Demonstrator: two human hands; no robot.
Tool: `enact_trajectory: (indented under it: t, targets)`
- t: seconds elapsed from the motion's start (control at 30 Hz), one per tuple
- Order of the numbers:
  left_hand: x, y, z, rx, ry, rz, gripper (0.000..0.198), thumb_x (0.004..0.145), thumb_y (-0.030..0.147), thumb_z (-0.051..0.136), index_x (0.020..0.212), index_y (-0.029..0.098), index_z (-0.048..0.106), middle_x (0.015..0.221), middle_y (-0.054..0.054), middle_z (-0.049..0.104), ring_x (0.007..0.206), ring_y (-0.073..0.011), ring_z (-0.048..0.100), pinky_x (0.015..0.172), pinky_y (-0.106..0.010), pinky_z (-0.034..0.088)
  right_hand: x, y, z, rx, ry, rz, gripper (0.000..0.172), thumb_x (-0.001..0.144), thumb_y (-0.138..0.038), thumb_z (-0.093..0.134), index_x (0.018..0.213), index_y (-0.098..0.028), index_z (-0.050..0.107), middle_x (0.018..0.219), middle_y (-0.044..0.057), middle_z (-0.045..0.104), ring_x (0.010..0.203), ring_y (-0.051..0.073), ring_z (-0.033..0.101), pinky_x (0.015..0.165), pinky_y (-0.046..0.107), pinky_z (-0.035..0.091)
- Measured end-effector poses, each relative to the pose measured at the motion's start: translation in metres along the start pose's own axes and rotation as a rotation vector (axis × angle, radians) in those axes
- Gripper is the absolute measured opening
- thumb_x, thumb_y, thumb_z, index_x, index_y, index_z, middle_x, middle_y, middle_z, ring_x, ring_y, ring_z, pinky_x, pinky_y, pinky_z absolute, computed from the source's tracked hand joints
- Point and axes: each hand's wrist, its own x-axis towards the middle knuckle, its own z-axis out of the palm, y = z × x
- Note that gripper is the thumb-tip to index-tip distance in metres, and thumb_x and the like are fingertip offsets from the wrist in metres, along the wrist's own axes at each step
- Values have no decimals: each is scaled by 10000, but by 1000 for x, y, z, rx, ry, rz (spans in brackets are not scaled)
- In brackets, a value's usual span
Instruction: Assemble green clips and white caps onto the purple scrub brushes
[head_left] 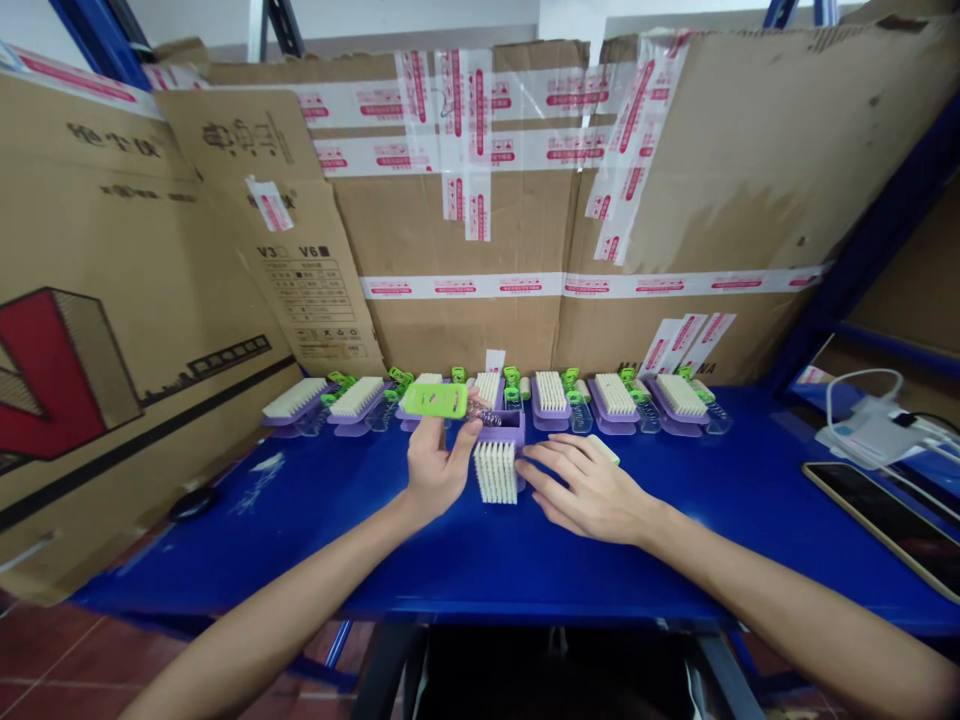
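My left hand (437, 470) pinches a bright green plastic piece (437, 400) between thumb and fingers, raised above the table. A coiled spring (486, 413) shows just right of its thumb; whether it is joined to the green piece is unclear. Below and to the right, a purple scrub brush (496, 472) has its pale bristles facing me and an opening on top. My right hand (589, 490) lies palm down beside this brush, fingers spread, fingertips at its right side. A pale, green-edged piece (604, 450) partly shows behind that hand.
Along the back of the blue table (337, 560) stand several purple brushes (616, 395) with green and clear parts. Behind them rises a taped cardboard wall (465, 330). A phone (885, 520) and a white charger with cables (862, 435) lie at right; a black round object (193, 503) lies left.
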Motion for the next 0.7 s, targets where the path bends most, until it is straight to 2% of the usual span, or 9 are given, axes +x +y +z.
enact_trajectory:
  t: [0.13, 0.23, 0.47, 0.7]
  targets:
    - [-2, -5, 4, -72, 25, -34, 279, 1119, 421, 787, 1307, 256, 663, 1129, -72, 848, 1118, -256, 846, 1123, -500, 669, 1, 0, -2, -12, -3, -7, 358, 1114, -180, 639, 1446, -116, 757, 1376, 157, 841, 1236, 273, 773, 1164, 472, 612]
    - [0, -7, 4, -71, 24, -36, 269, 1098, 384, 821, 1289, 256, 682, 1146, -63, 848, 1094, -237, 847, 1132, -486, 664, 0, 0, -1, -12, 0, -3, 358, 1123, -192, 632, 1453, -130, 753, 1379, 152, 842, 1238, 274, 773, 1167, 481, 615]
    - [2, -7, 3, -86, -84, -76, 235, 1097, 373, 816, 1284, 245, 752, 1164, -65, 839, 1067, -205, 831, 1032, -396, 692, 2, 0, -2, -1, 6, 14, 344, 1133, -209, 611, 1440, -130, 746, 1362, 160, 839, 1231, 276, 773, 1138, 473, 623]
    - [5, -3, 2, -123, -126, -150, 243, 1096, 416, 807, 1267, 252, 755, 1150, -69, 837, 1069, -215, 841, 936, -360, 719, 2, 0, -2, 30, 6, 35, 358, 1112, -208, 643, 1446, -119, 736, 1356, 172, 829, 1246, 297, 748, 1124, 490, 617]
